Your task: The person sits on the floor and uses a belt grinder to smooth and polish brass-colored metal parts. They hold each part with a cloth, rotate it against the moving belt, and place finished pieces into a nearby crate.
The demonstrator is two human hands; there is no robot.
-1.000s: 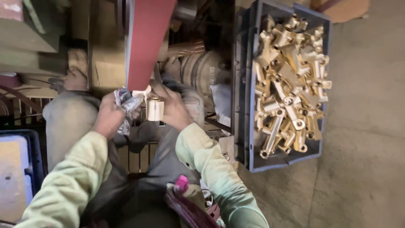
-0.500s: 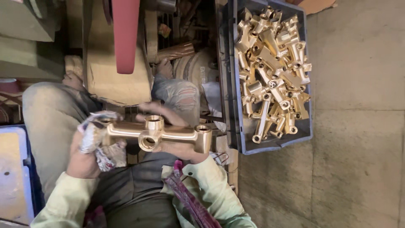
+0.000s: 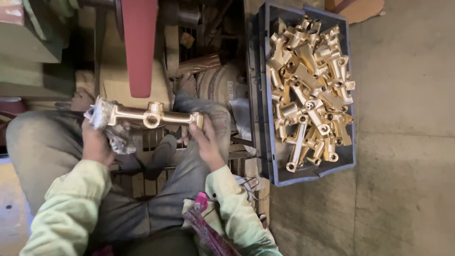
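I hold a long brass fitting [image 3: 151, 115] level across my lap, with a round port at its middle. My left hand [image 3: 97, 142] grips its left end through a crumpled grey rag [image 3: 102, 118]. My right hand [image 3: 204, 140] holds the right end with bare fingers. The fitting sits just below the lower tip of a red sanding belt [image 3: 140, 47], a small gap apart from it. My knees in grey trousers lie under the fitting.
A dark blue crate [image 3: 268, 156] at the right is heaped with several similar brass fittings [image 3: 308, 90]. A copper-coloured cylinder [image 3: 201, 64] and a motor housing [image 3: 222, 83] stand behind my right knee. Bare concrete floor [image 3: 407, 142] runs along the far right.
The fitting, seen end-on near the belt a second ago, now lies sideways between both hands. It has since risen slightly toward the belt's tip.
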